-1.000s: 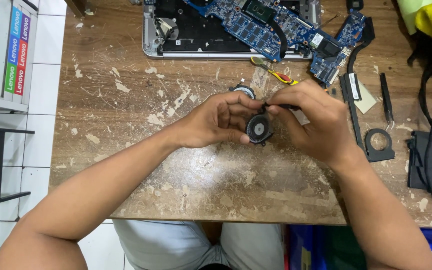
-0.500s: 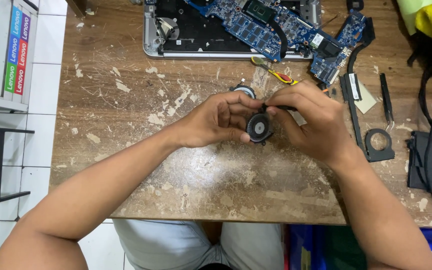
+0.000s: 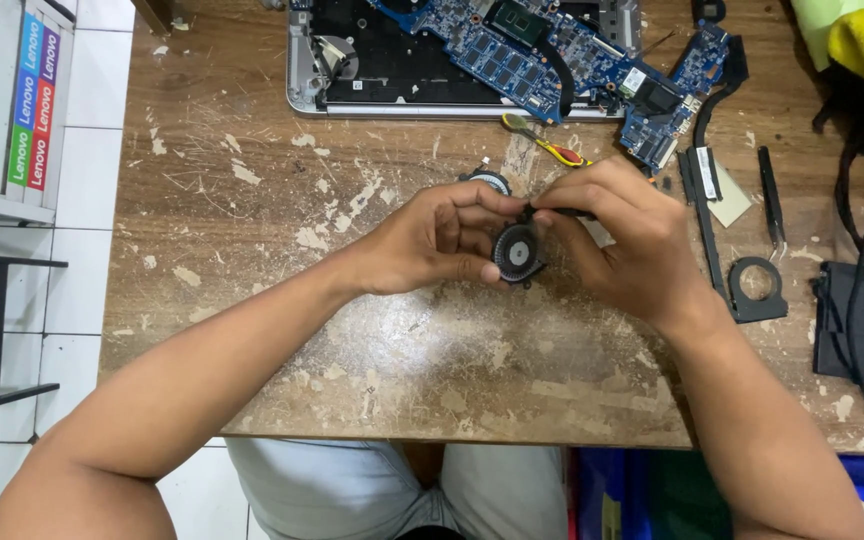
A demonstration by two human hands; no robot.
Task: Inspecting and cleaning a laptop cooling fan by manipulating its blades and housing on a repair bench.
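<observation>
— Holding what, those two hands?

— Left hand (image 3: 432, 240) has its fingers clamped on a small black laptop fan (image 3: 517, 252), near the middle of the worn wooden surface (image 3: 252, 230). Right hand (image 3: 622, 245) pinches a thin dark tool (image 3: 562, 212) at the fan's top.

— Behind them?

— An opened laptop (image 3: 402, 60) by the far edge.
</observation>
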